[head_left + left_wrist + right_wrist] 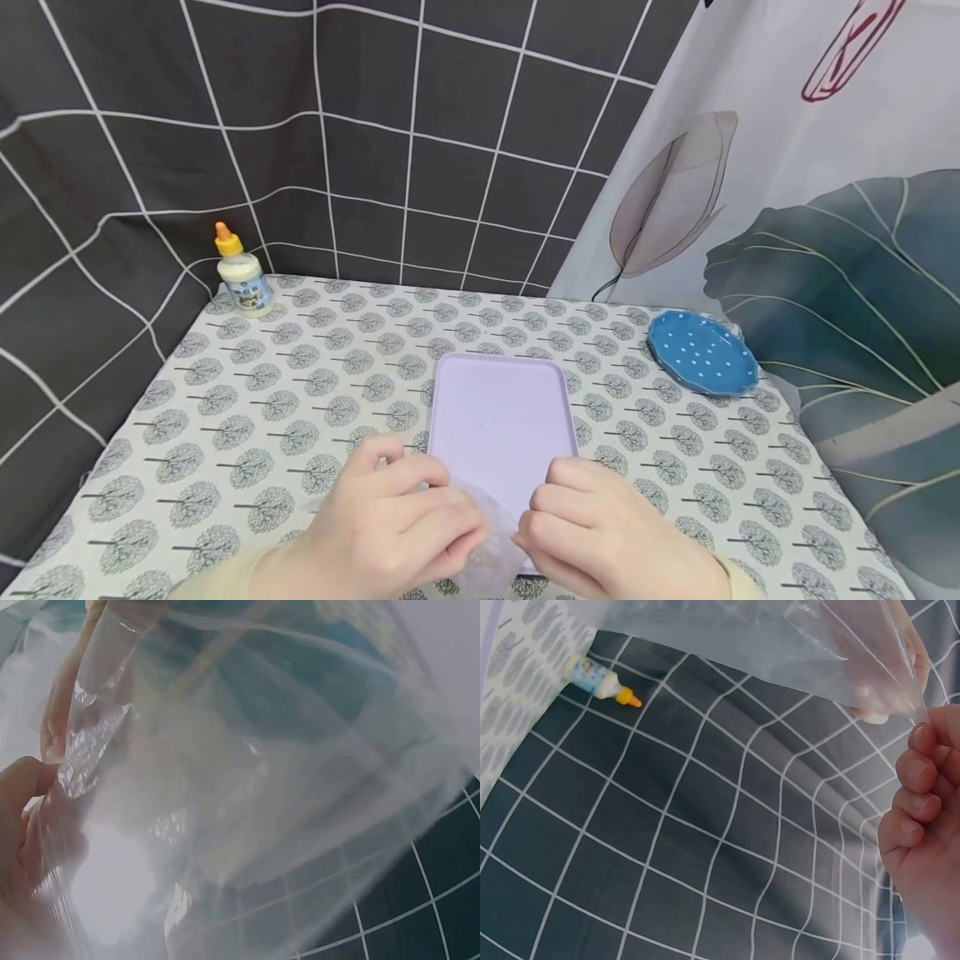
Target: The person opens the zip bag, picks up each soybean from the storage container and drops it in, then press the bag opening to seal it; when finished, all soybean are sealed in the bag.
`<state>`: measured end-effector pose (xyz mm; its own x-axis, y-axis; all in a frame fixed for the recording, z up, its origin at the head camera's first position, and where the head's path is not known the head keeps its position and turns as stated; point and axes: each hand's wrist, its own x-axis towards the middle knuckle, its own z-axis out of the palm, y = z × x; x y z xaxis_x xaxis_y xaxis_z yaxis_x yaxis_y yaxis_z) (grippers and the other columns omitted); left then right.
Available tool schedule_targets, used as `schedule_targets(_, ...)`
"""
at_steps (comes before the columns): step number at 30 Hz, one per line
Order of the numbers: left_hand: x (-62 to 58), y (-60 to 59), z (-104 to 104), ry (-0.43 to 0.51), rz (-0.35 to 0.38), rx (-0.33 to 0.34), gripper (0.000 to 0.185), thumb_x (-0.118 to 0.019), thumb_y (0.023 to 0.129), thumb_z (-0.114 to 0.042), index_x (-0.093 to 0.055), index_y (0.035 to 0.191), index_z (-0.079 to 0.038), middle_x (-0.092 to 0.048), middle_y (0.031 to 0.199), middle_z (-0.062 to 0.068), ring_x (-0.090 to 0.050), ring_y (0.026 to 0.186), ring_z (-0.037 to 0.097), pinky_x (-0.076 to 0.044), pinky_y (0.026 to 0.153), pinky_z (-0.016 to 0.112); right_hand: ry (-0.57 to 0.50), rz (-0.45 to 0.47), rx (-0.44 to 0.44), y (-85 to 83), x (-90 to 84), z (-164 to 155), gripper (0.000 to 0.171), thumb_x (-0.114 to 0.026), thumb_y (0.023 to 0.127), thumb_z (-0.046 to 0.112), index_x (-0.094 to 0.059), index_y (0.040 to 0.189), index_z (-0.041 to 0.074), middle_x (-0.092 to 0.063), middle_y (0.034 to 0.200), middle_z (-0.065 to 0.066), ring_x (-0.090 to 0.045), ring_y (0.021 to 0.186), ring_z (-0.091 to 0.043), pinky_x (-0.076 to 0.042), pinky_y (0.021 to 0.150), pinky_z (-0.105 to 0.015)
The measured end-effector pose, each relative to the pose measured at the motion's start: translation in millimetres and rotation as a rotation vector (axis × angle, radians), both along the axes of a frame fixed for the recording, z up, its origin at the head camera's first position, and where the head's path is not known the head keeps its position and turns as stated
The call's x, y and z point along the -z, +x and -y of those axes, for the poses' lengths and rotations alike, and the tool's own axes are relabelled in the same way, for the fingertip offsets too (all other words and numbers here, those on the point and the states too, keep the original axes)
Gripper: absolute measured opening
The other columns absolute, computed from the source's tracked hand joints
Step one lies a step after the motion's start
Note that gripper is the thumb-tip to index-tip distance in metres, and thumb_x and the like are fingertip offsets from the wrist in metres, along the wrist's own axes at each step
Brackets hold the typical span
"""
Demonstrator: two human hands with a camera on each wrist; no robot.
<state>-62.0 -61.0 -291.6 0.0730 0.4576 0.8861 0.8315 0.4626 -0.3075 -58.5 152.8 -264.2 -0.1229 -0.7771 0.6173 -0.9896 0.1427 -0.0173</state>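
A clear plastic bag (247, 780) fills most of the left wrist view, wrinkled and shiny. My left hand (405, 525) grips its edge between thumb and curled fingers. On the other side, my right hand (600, 533) pinches a corner of the bag, which the right wrist view shows stretched toward the thumb and index finger. Both hands are over the near end of a lilac rectangular tray (498, 417) lying on the table. Part of the bag hangs between them, largely see-through in the head view; whether anything is inside cannot be made out.
A glue bottle (246, 283) with a yellow cap and orange tip stands at the back left. At the right lies a blue dish (703, 354) with white dots. A tree-print cloth (300, 400) covers the table, and a dark checked curtain (367, 150) hangs behind.
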Motion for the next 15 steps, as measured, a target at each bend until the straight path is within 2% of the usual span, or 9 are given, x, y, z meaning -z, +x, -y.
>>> schedule_targets(4,1.2,-0.5,5.4,-0.001,-0.004,-0.014,0.011,-0.057,0.077,-0.02,-0.062,0.068,-0.02,-0.061,0.068,-0.017,-0.055,0.063,0.004,-0.032,0.061,0.027,-0.021,-0.034,0.002,-1.4,-2.7,1.2,0.018,-0.046,0.083,0.007,-0.055,0.071,0.017,-0.04,0.064,0.011,-0.033,0.062,-0.005,-0.022,0.062,-0.012)
schedule_targets(7,2.5,-0.9,10.4,-0.004,-0.009,-0.031,0.011,-0.056,0.079,-0.02,-0.062,0.07,-0.019,-0.061,0.069,-0.017,-0.056,0.065,0.004,-0.032,0.064,0.028,-0.068,-0.074,0.001,-3.6,-6.4,2.8,0.022,-0.044,0.084,0.007,-0.052,0.066,0.016,-0.04,0.061,0.011,-0.034,0.061,-0.005,-0.023,0.063,-0.015)
schedule_targets(9,-0.6,0.1,14.4,-0.014,-0.004,-0.052,0.013,-0.055,0.081,-0.02,-0.063,0.071,-0.019,-0.061,0.069,-0.017,-0.056,0.066,0.004,-0.032,0.065,0.028,-0.107,-0.101,0.003,-5.7,-7.9,3.0,0.025,-0.044,0.084,0.007,-0.049,0.061,0.016,-0.039,0.059,0.011,-0.033,0.06,-0.006,-0.023,0.064,-0.017)
schedule_targets(15,-4.8,1.5,28.8,0.011,0.095,-0.087,0.018,-0.051,0.085,-0.019,-0.064,0.072,-0.018,-0.063,0.066,-0.016,-0.056,0.063,0.005,-0.032,0.065,0.03,-0.173,-0.135,0.027,-12.7,-2.4,-5.1,0.025,-0.047,0.085,0.009,-0.05,0.06,0.015,-0.039,0.058,0.01,-0.033,0.061,-0.008,-0.025,0.068,-0.023)
